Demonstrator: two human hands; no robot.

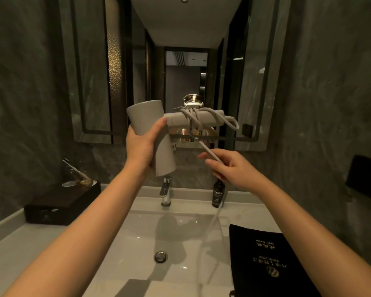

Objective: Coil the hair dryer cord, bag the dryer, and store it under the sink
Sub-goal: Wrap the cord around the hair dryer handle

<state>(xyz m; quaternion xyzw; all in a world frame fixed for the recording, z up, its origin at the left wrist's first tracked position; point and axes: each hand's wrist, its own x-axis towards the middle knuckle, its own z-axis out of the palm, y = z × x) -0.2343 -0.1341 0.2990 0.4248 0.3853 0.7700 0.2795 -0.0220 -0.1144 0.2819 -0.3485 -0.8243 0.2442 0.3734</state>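
Gripping the grey hair dryer (156, 151) by its barrel, the left hand (140, 146) holds it up in front of the mirror (90, 82), fingers clenched around the body so the handle juts out sideways to the right. Several turns of the pale cord (210, 153) are already wound around that handle, with one loose loop sticking out past its end. From the wraps the cord runs down to the right hand (229, 168), which pinches it between thumb and fingers, raised above the sink (137, 239). Below that hand the rest of the cord hangs blurred, trailing down over the basin toward the near edge.

On the counter (30, 251) to the right of the basin lies a flat black bag (266, 266) with gold lettering, partly under the right forearm. A chrome faucet (165, 191) stands behind the basin, a small dark bottle (217, 195) just right of it. At the left sits a dark box (60, 206) with a glass holding a toothbrush on top.
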